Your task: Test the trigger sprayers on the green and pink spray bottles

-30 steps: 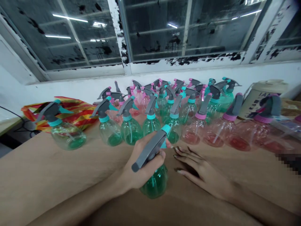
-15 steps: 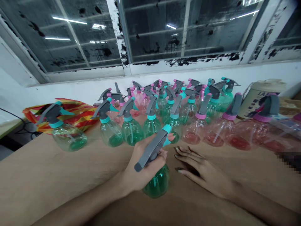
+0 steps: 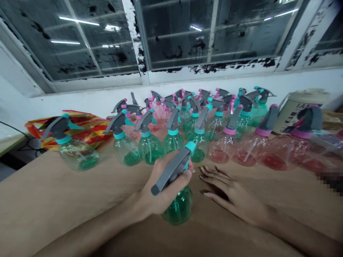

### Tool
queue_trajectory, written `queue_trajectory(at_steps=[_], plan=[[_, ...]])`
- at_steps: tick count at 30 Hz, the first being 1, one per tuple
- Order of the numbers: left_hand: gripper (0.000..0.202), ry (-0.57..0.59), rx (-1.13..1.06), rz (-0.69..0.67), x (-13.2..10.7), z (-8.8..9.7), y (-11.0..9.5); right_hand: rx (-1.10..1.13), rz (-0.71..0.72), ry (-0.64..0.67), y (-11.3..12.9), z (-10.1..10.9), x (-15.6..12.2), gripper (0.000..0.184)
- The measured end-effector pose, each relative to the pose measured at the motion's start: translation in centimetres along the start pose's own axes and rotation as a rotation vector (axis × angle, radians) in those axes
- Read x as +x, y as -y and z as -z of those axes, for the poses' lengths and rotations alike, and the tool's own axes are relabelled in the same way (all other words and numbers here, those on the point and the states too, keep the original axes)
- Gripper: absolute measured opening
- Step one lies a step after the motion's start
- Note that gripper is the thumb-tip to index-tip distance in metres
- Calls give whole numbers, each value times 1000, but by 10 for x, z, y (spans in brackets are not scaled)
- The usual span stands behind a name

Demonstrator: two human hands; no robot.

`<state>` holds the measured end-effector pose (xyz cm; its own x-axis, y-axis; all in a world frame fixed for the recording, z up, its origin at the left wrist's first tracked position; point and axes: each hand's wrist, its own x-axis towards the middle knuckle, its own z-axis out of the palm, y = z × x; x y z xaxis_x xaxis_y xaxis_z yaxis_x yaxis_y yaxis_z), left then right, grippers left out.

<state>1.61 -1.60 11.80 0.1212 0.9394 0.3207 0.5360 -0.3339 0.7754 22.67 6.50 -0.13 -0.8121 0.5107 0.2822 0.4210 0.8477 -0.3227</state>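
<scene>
A green spray bottle (image 3: 179, 208) with a grey head and teal nozzle stands on the table in front of me. My left hand (image 3: 163, 182) is wrapped round its head and trigger, hiding the collar and most of the trigger. The nozzle points away from me. To its right my right hand (image 3: 227, 192) lies on the table, palm down and fingers stretched out, apart from the bottle. Just beyond the hands is a row of clear spray bottles, among them a teal-collared bottle (image 3: 150, 148) with green liquid and a pink-collared bottle (image 3: 221, 148) with a reddish base.
More spray bottles (image 3: 184, 114) crowd behind the front row, against the wall. One bottle (image 3: 79, 155) stands apart at the left, before a red and yellow bag (image 3: 88, 125). A beige container (image 3: 291, 110) is at the back right. The window (image 3: 214, 35) rises behind.
The fingers of my left hand have curled inward on the trigger, which is now mostly hidden. The right hand stays where it was.
</scene>
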Motion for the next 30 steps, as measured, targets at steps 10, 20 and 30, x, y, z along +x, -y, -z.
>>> queue_trajectory(at_steps=[10,20,30], plan=[[28,-32,21,39,-4,-10,8,24,3,-17,1,1,0,47],[13,-56,33,37,-4,-9,10,32,9,-42,0,0,0,46],[8,-46,42,7,0,-3,2,30,-2,-30,2,2,0,45]])
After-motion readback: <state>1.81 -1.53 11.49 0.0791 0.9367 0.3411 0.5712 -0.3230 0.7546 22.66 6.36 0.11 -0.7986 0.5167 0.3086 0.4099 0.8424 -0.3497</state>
